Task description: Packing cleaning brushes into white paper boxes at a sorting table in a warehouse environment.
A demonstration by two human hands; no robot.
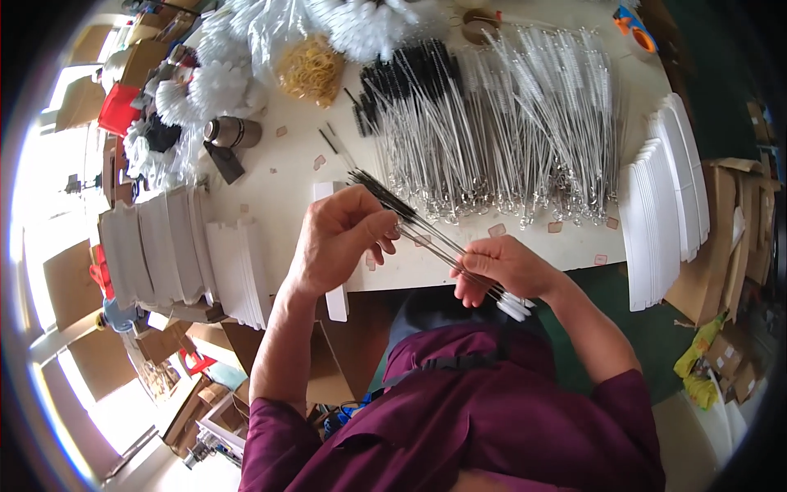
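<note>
A thin bundle of wire-handled bottle brushes (436,239) slants between my hands, over the table's front edge. My right hand (510,266) closes around the thin metal rods. White bristle tips (514,307) stick out below it. At the upper end, black bristles (379,193) run just behind my left hand (348,234). That hand is closed, its thumb and fingers curled together beside the bundle. Whatever lies between its fingertips is too small to make out. Partly under my left wrist lies a narrow white folded carton (337,302). Two loose brushes (329,139) rest beyond my left hand.
Many brushes (500,123) with black or white bristles lie heaped at the table's far side. Yellow rubber bands (311,70), a steel flask (233,132) and an orange-blue tape dispenser (636,29) surround them. White flat cartons stand stacked at left (238,271) and right (648,221).
</note>
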